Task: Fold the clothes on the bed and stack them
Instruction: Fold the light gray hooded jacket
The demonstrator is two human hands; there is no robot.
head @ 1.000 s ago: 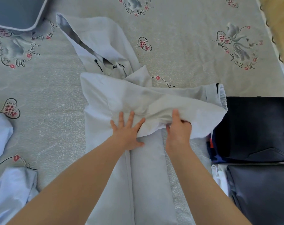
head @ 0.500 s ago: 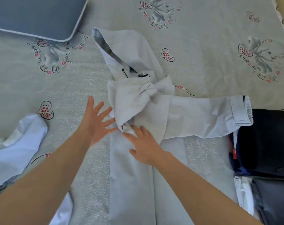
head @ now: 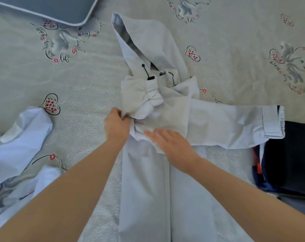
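Two hands on smooth pale hooded jacket [head: 144,180]: left hand [head: 117,124] pinches bunched sleeve, right hand [head: 172,145] flat.

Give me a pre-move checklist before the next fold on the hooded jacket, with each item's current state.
1. Left hand has hold of the jacket's left edge: ok, fingers curl onto the fabric.
2. Right hand pins the folded part flat: ok, it lies open on the cloth.
3. Left sleeve tucked neatly: not ok, it is bunched in a wad on the chest.
4. Right sleeve folded in: not ok, it stretches out to the side, its cuff at the dark folded stack.
5. Hood folded down: not ok, it lies extended.
6. Zipper closed: cannot tell.
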